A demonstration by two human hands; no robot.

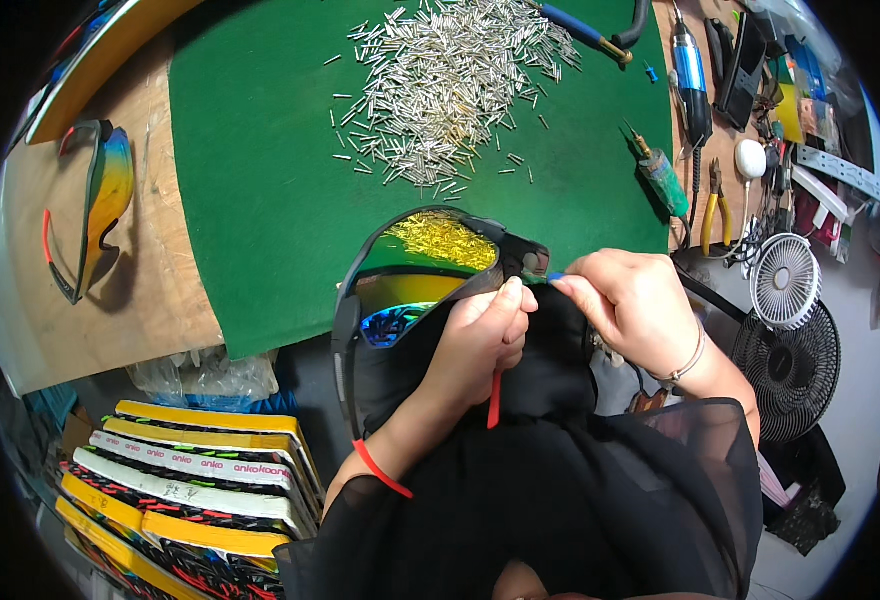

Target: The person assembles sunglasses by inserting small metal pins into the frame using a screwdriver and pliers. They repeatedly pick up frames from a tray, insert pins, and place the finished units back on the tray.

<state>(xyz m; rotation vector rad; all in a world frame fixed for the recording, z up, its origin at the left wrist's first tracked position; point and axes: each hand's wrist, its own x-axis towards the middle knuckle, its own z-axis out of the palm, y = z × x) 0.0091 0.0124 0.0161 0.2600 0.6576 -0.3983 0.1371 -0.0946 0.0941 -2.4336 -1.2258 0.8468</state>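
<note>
My left hand (482, 340) is closed around a pair of sport sunglasses (405, 285) with a black frame, a mirrored lens and red-tipped temples. Its fingers grip near one hinge corner, and the glasses are tilted in front of my body. Beside that corner, my right hand (632, 300) pinches a small blue piece (556, 277) between thumb and fingertips. Fingers cover most of this piece, so its kind is unclear. A second pair of sunglasses (105, 205) with an orange-and-blue mirrored lens lies on the wooden surface at the left.
A pile of small metal pins (450, 90) covers the far part of the green mat (260, 180). At right lie a green-handled pointed tool (665, 180), yellow-handled cutters (716, 205) and a blue-black handheld tool (692, 85). Fans (785, 280) stand right; stacked boxes of glasses (195, 470) lower left.
</note>
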